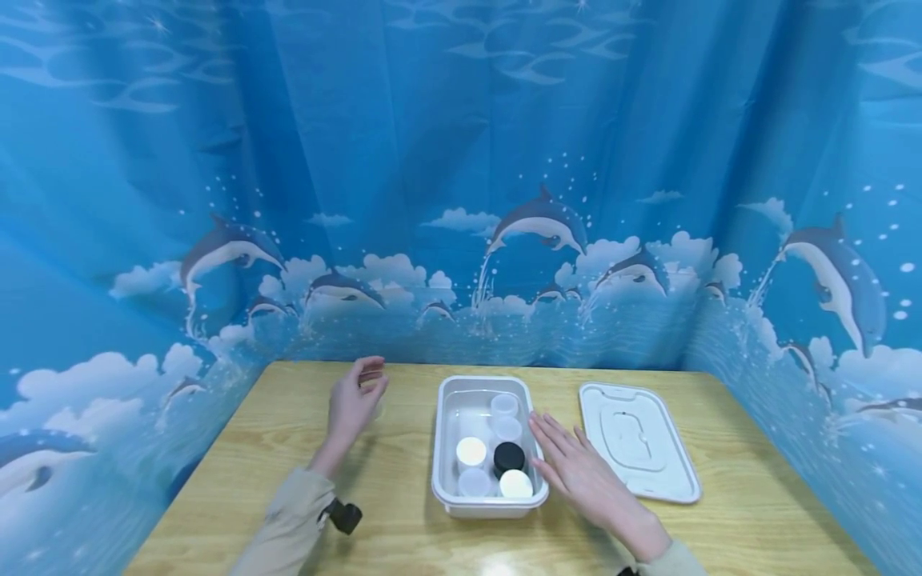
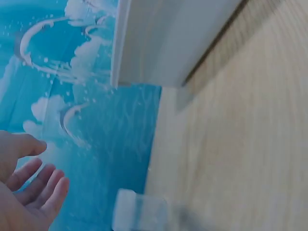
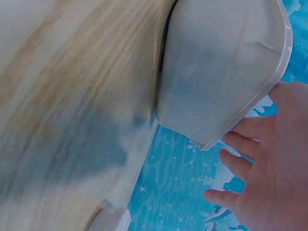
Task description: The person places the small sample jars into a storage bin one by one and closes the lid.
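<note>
A white rectangular tub (image 1: pixel 448 416) stands in the middle of the table. Inside it are several small jars, among them a black-lidded jar (image 1: pixel 509 457), a white-lidded jar (image 1: pixel 471 451) and translucent ones (image 1: pixel 504 406). My right hand (image 1: pixel 579 476) rests its fingertips on the tub's right rim, fingers nearly straight. To the left of the tub, my left hand (image 1: pixel 353 404) hangs over the table with fingers loosely bent and nothing in them. A small clear jar with a pale lid (image 2: pixel 126 210) stands on the table beside the left hand, partly hidden by it in the head view.
A white lid (image 1: pixel 634 444) lies flat on the table right of the tub, just beyond my right hand. The wooden table (image 1: pixel 403 544) ends at a blue dolphin-print curtain (image 1: pixel 432 200) that hangs behind it and along both sides.
</note>
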Motion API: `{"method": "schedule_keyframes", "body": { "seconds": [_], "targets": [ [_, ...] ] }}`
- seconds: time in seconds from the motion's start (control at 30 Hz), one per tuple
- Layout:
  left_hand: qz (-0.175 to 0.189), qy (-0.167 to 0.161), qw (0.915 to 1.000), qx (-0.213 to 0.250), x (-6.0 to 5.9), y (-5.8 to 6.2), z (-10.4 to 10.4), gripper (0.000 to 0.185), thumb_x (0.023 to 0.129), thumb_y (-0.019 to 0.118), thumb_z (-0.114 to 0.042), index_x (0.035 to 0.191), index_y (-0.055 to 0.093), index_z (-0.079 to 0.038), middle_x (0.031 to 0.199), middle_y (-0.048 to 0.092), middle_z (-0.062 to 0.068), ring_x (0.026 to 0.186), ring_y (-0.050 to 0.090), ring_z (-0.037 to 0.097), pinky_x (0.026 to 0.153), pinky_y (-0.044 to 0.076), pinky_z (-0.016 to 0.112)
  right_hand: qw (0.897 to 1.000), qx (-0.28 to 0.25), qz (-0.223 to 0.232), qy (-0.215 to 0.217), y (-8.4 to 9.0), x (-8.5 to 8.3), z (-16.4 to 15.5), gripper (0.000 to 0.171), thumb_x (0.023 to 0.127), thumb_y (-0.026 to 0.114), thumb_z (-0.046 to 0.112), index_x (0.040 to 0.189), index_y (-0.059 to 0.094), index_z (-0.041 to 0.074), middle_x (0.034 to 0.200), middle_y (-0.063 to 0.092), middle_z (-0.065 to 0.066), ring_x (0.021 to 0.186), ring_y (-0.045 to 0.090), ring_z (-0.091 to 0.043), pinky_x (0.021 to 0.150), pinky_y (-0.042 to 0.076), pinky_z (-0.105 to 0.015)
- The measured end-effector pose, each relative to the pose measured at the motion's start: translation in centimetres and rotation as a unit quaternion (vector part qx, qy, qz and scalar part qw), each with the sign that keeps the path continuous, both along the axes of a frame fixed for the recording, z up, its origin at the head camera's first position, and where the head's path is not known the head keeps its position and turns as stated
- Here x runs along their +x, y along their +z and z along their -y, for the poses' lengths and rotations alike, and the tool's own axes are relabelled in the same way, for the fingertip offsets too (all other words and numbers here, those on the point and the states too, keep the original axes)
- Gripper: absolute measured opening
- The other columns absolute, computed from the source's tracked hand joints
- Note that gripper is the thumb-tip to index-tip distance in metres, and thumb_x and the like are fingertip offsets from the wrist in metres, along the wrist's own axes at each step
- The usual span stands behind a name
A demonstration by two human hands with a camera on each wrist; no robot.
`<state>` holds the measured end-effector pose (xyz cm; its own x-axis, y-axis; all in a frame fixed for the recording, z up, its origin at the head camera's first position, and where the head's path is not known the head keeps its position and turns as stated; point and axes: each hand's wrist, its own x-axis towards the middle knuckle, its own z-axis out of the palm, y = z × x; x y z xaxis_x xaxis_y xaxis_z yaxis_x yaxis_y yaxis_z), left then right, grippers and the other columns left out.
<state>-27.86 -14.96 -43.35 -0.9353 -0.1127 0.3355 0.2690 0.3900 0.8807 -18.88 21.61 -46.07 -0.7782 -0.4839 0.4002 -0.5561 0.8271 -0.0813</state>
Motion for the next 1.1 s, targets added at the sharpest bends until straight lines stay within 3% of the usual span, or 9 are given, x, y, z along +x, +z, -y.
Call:
{"method": "schedule_keyframes", "body": {
  "seconds": [0.2, 0.5, 0.77, 1.1],
  "targets": [
    [0.034, 0.039, 0.9985, -0.016, 0.4, -1.9, 1.6, 0.040, 0.097, 0.068, -0.010, 0.134, 0.057, 0.003, 0.135, 0.059, 0.026, 0.125, 0.058, 0.041, 0.103, 0.052, 0.050, 1.000, -0.001, 0.001, -0.001, 0.0, 0.0, 0.0, 0.058, 0.102, 0.059, 0.030, 0.151, 0.045, 0.002, 0.156, 0.044, -0.013, 0.143, 0.041, -0.033, 0.115, 0.032, -0.065],
    [0.064, 0.047, 0.9958, -0.045, 0.4, -3.5, 2.6, 0.044, 0.096, 0.068, -0.008, 0.135, 0.053, 0.008, 0.135, 0.056, 0.030, 0.124, 0.056, 0.044, 0.102, 0.052, 0.054, 1.000, 0.003, 0.002, 0.000, 0.0, -0.1, 0.0, 0.058, 0.104, 0.055, 0.033, 0.151, 0.044, 0.002, 0.156, 0.044, -0.013, 0.143, 0.041, -0.033, 0.115, 0.032, -0.065],
    [0.081, 0.051, 0.9933, -0.064, -0.5, -4.0, 2.6, 0.051, 0.092, 0.074, -0.011, 0.136, 0.053, 0.006, 0.136, 0.057, 0.028, 0.122, 0.058, 0.043, 0.099, 0.054, 0.053, 1.000, 0.005, -0.002, 0.000, -0.1, -0.1, -0.1, 0.058, 0.104, 0.055, 0.033, 0.151, 0.044, 0.002, 0.156, 0.045, -0.014, 0.143, 0.041, -0.033, 0.115, 0.032, -0.065],
    [0.087, 0.014, 0.9889, -0.120, -1.5, -4.2, 1.9, 0.059, 0.086, 0.080, -0.011, 0.135, 0.054, 0.008, 0.129, 0.059, 0.031, 0.116, 0.060, 0.046, 0.097, 0.054, 0.055, 1.000, 0.000, -0.002, 0.001, -0.1, -0.1, 0.0, 0.058, 0.103, 0.057, 0.031, 0.151, 0.044, 0.002, 0.156, 0.045, -0.014, 0.143, 0.042, -0.033, 0.114, 0.033, -0.065]
  ]
}}
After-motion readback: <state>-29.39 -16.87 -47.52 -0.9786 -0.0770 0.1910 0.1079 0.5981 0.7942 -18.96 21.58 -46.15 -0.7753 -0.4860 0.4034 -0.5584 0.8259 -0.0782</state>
